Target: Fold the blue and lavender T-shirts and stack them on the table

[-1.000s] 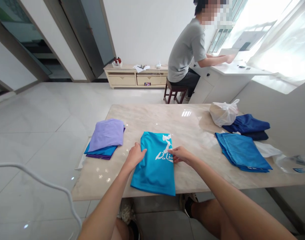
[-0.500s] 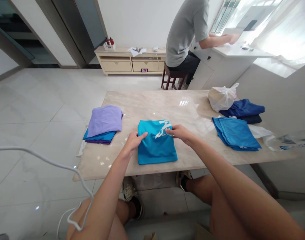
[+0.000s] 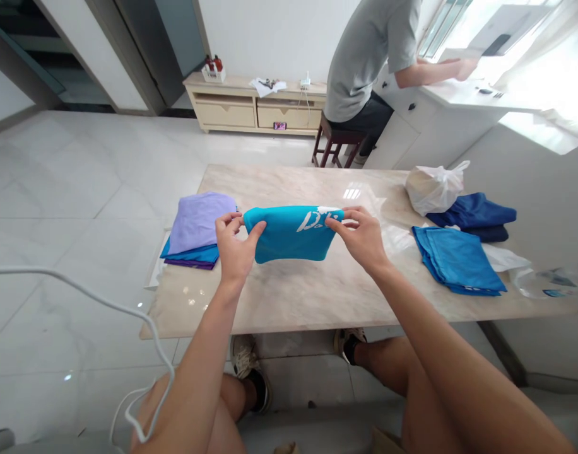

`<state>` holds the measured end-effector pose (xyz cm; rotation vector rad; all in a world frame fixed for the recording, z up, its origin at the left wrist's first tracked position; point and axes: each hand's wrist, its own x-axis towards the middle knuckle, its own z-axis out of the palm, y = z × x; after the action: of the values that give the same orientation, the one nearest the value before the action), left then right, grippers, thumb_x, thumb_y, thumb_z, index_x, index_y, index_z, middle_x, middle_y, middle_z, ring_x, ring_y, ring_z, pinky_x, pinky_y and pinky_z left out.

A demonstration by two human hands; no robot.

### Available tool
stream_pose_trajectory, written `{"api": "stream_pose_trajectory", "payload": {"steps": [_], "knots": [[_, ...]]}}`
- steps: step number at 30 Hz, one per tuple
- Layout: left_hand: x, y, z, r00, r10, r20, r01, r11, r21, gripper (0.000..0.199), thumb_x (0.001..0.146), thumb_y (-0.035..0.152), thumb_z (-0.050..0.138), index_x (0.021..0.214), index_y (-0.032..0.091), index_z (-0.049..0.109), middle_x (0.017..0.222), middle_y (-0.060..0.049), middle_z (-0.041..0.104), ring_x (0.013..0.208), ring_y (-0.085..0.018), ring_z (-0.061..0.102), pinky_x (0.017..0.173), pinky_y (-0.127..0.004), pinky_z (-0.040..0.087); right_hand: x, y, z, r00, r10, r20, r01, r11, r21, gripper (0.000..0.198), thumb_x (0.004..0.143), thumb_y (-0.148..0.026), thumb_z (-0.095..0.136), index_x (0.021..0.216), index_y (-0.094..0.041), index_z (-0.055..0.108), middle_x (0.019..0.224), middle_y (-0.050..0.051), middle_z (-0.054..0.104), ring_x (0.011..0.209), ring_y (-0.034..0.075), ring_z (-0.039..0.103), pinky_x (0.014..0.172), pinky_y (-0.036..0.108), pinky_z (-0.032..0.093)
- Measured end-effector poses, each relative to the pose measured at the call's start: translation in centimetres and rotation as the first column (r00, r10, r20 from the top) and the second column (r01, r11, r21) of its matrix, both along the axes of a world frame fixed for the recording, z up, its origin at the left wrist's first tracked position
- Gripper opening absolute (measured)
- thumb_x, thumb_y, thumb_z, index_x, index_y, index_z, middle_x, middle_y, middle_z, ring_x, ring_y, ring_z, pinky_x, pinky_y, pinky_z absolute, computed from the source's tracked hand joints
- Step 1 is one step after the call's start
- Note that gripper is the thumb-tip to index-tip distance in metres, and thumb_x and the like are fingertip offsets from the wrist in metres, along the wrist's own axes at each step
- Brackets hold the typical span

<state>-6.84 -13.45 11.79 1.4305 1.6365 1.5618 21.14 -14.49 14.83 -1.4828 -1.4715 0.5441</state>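
Observation:
A folded turquoise cloth (image 3: 289,236) with white lettering, perhaps a T-shirt, is held up over the table (image 3: 298,296). My left hand (image 3: 236,243) pinches its left upper edge, thumb in front and fingers behind. At the right upper edge, beside the lettering, my right hand (image 3: 362,236) grips it the same way. Left of my left hand lies a stack of folded cloths, a lilac one (image 3: 201,217) on top with blue (image 3: 194,254) and purple beneath. Folded blue cloth (image 3: 459,258) rests on the table's right side.
Behind the blue cloth are a tied white plastic bag (image 3: 435,188) and dark blue cloth (image 3: 481,211). A clear plastic bottle (image 3: 554,284) lies at the right. A white cable (image 3: 90,299) loops at the left. Beyond the table, a person in grey (image 3: 369,63) sits on a stool (image 3: 336,142).
Both hands have lifted the turquoise cloth off the table and tilted it up. It was lying flat before, gripped at its sides.

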Motion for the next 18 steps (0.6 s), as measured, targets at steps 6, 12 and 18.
{"api": "stream_pose_trajectory", "payload": {"steps": [6,12,18], "knots": [[-0.4,-1.5,2.2,0.975,-0.199,0.094,0.188,0.976,0.114,0.046,0.088,0.056,0.081,0.078,0.024,0.050,0.111,-0.007,0.073,0.108,-0.022,0.070,0.097,-0.034,0.057,-0.7,-0.7,1.4,0.992,0.053,-0.112,-0.043,0.995,0.090,0.049,0.092,-0.068,0.077,0.079,-0.024,0.060,0.097,0.006,0.076,0.097,0.025,0.071,0.090,0.037,0.057],[-0.2,-2.5,2.6,0.959,-0.168,0.229,0.165,0.986,0.033,0.053,0.085,0.060,0.085,0.076,0.024,0.049,0.066,0.007,0.046,0.058,-0.010,0.046,0.053,-0.022,0.039,-1.4,-0.5,0.7,0.973,-0.015,-0.231,0.008,0.999,-0.034,0.062,0.086,-0.084,0.072,0.083,-0.027,0.048,0.065,-0.004,0.059,0.056,0.014,0.050,0.052,0.026,0.036],[-1.9,-1.9,-0.1,0.951,-0.227,-0.210,0.128,0.907,-0.400,0.020,0.097,0.039,0.072,0.103,0.021,0.064,0.110,-0.009,0.077,0.095,-0.024,0.074,0.081,-0.032,0.056,-0.3,0.7,-2.9,0.974,-0.045,0.223,0.121,0.933,-0.340,0.031,0.104,-0.049,0.066,0.117,-0.022,0.061,0.091,0.007,0.077,0.085,0.025,0.073,0.074,0.031,0.052]]}}
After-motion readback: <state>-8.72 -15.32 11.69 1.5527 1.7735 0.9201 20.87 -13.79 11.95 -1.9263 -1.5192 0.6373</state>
